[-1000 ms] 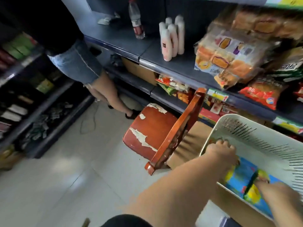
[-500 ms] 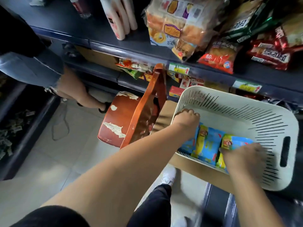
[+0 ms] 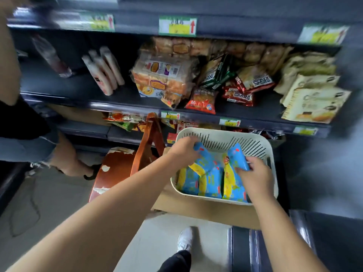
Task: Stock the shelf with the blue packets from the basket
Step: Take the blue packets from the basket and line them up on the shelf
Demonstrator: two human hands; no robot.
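Blue packets (image 3: 209, 183) lie flat in the white basket (image 3: 272, 154). Left hand (image 3: 183, 152) curls round a tilted-up packet (image 3: 204, 157). Right hand (image 3: 256, 176) grips a raised packet (image 3: 236, 156) at its lower end. Both hands are inside the basket.

Dim aisle, motion blur, warped edges

Pale floor (image 3: 59, 205), worn red chair (image 3: 117, 171).

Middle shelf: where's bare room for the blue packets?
Bare shelf between the clear bottle and the white bottles, and a front patch between the red packets and the cream packs. Crowded from the bread bags through the red packets.
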